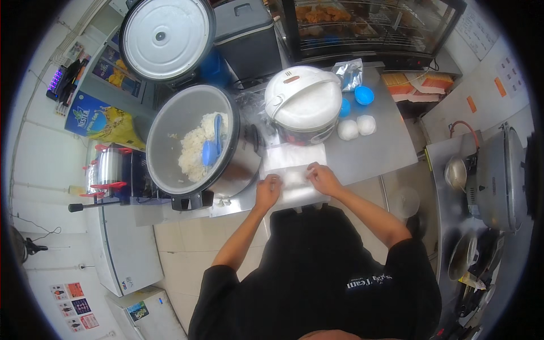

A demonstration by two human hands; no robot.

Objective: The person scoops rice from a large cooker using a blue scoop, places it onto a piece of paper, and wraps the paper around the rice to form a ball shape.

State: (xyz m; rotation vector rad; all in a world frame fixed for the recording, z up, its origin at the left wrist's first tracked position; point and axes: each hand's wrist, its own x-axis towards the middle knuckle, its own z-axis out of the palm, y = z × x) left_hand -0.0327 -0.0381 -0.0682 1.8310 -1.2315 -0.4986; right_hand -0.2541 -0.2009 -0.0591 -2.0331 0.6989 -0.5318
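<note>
In front of me a white sheet of wrapping paper [292, 196] lies at the counter's front edge, with a pale, blurred lump [294, 177] in its middle. My left hand [267, 193] has its curled fingers on the paper's left side. On the opposite side, my right hand [324, 179] pinches the paper near the lump. More white paper [293, 154] lies just beyond. Two round white wrapped bundles [356, 127] sit to the right, near two blue cups [364, 95]. Left of my hands, a large open rice cooker [155, 140] contains white rice [191, 155] and a blue scoop [209, 152].
A white lidded rice cooker [304, 97] stands behind the paper on the metal counter [378, 148]. A cup-sealing machine [111, 170] with a protruding lever is at left. A glass food display [365, 25] stands at the back. Another counter with pans [457, 172] runs along the right.
</note>
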